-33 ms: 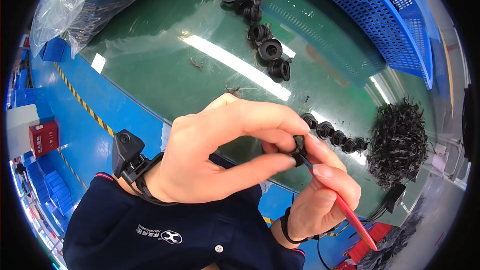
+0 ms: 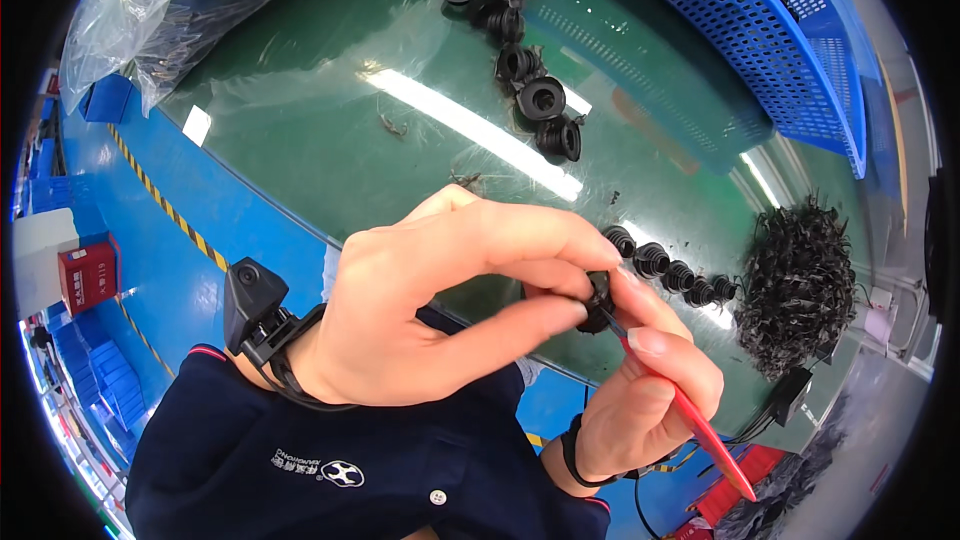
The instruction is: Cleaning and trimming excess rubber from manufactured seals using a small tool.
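My left hand (image 2: pixel 440 290) is closed, pinching a small black ribbed rubber part (image 2: pixel 597 302) between thumb and fingers. Its far side is hidden by the fingertips. From the right, my right hand (image 2: pixel 650 370) grips a slim red-handled tool (image 2: pixel 705 435) like a pen. The tool's thin dark tip meets the rubber part; whether it is a blade or tweezers I cannot tell. Just beyond my right fingers, several small black ribbed rubber parts (image 2: pixel 651 260) lie in a row on the green tabletop (image 2: pixel 330 130).
Larger black rubber bellows (image 2: pixel 541 98) form a line toward the far edge. A blue perforated basket (image 2: pixel 800 80) stands at the far right. Near the right edge sits a heap of black rubber scraps (image 2: pixel 797 285). Clear plastic sheeting (image 2: pixel 135 15) covers the far left corner.
The black rubber part has turned slightly between my left fingertips, and my left thumb has shifted a little. My right hand and the red tool are nearly where they were.
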`<state>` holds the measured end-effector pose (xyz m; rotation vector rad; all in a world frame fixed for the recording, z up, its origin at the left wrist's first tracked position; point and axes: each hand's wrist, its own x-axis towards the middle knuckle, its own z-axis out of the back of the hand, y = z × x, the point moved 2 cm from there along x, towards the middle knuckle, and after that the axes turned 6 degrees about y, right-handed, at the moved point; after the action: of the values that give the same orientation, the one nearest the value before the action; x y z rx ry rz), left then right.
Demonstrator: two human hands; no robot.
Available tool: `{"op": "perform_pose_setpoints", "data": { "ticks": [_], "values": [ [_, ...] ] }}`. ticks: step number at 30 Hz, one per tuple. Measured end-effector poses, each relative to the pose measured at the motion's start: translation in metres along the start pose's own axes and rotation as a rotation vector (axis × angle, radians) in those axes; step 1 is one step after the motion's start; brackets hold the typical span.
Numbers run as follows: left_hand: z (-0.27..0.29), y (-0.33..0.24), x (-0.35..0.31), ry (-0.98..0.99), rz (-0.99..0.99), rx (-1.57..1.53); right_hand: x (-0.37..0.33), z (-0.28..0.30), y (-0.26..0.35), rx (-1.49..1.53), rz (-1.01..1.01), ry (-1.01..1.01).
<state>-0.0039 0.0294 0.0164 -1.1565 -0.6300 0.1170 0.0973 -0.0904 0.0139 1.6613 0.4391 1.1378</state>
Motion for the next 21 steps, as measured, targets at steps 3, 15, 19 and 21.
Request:
{"op": "perform_pose_setpoints", "data": {
  "ticks": [3,15,19,21],
  "values": [
    [0.000,0.002,-0.003,0.023,0.023,-0.010,-0.001,0.002,-0.002,-0.045,0.011,0.005],
    [-0.003,-0.001,-0.001,0.019,0.064,0.025,0.002,0.004,0.000,-0.184,0.004,0.112],
    [-0.001,-0.008,0.006,0.112,0.009,0.222,0.003,0.005,0.018,-0.783,0.066,0.313],
    [-0.004,-0.001,0.003,0.129,-0.012,0.037,0.002,0.000,0.017,-1.092,0.027,0.204]
  ]
}}
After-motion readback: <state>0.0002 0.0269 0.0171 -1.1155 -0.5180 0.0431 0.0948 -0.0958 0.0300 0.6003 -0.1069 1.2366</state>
